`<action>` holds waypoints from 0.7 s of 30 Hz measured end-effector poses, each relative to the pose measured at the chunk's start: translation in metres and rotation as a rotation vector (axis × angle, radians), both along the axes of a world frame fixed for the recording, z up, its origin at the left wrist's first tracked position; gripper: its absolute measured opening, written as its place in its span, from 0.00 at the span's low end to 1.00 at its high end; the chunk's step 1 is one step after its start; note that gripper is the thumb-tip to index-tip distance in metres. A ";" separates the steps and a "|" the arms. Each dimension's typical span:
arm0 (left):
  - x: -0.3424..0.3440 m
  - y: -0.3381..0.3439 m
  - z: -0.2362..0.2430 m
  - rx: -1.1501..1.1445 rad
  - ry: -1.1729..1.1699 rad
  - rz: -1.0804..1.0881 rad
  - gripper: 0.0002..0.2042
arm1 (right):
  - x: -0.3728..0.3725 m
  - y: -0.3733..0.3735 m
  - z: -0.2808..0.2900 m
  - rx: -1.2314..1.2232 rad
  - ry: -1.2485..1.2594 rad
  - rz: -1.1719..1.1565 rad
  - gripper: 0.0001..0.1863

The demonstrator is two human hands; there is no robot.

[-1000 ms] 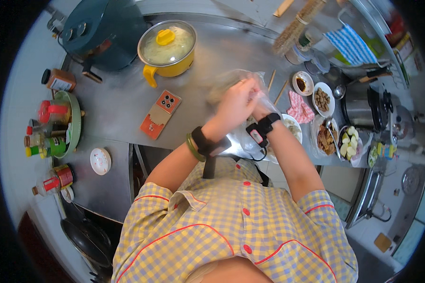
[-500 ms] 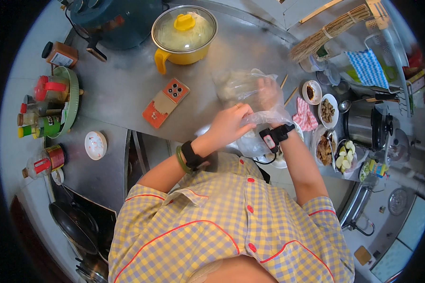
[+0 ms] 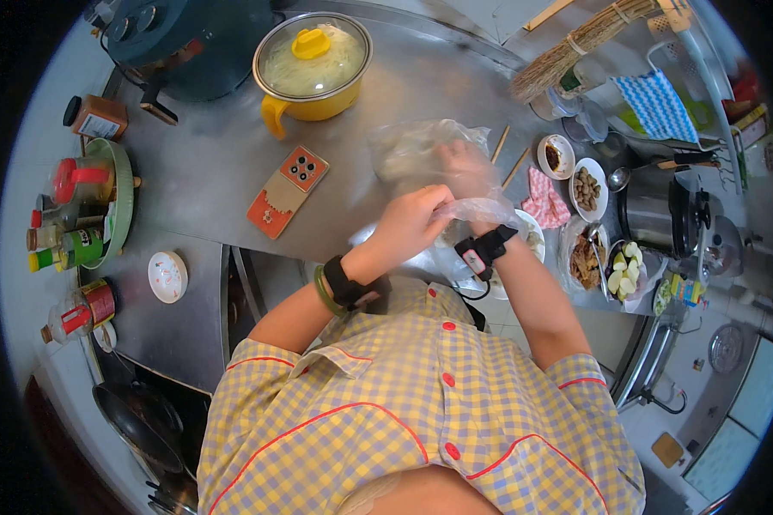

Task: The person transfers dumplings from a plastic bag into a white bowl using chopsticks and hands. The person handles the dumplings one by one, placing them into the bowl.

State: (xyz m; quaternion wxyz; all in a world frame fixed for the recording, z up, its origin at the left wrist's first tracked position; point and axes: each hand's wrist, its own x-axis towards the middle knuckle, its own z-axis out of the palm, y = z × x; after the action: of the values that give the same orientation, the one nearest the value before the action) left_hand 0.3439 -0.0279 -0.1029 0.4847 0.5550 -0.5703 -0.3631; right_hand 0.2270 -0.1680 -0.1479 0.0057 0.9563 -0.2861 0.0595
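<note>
A clear plastic bag (image 3: 397, 153) lies on the steel counter in front of me, its pale contents hard to make out. My left hand (image 3: 410, 220) pinches the rim of the bag, which circles my right wrist. Inside the bag is my right hand (image 3: 467, 170), seen only hazily through the plastic. How its fingers are bent, and whether they hold anything, is hidden. Dark bands sit on both wrists.
A yellow lidded pot (image 3: 322, 107) and a phone (image 3: 289, 190) stand left of the bag. To the right are wooden chopsticks (image 3: 514, 168), a red-checked cloth (image 3: 544, 198), a sauce bowl (image 3: 556, 157) and several food dishes. A green tray (image 3: 125, 202) of jars is far left.
My right hand, inside the bag, has shifted slightly left relative to the counter's things. My left hand keeps its pinch on the rim. The whole view has turned a little.
</note>
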 end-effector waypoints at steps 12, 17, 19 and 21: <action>-0.008 -0.009 0.000 -0.094 -0.054 0.045 0.05 | 0.008 0.014 -0.042 0.290 -0.291 -0.037 0.18; -0.004 -0.016 -0.001 -0.074 -0.112 0.085 0.04 | 0.002 0.037 -0.047 0.057 -0.333 -0.111 0.17; -0.001 -0.017 -0.001 -0.041 -0.110 0.097 0.04 | 0.010 0.037 -0.042 0.364 -0.282 -0.257 0.15; 0.000 -0.018 0.003 0.002 -0.090 0.095 0.04 | 0.015 0.038 -0.024 0.595 -0.128 -0.321 0.12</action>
State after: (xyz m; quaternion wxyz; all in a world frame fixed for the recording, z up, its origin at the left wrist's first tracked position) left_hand 0.3442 -0.0455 -0.0999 0.4747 0.5977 -0.5640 -0.3151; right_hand 0.2424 -0.1298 -0.1720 -0.2821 0.8533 -0.4375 0.0315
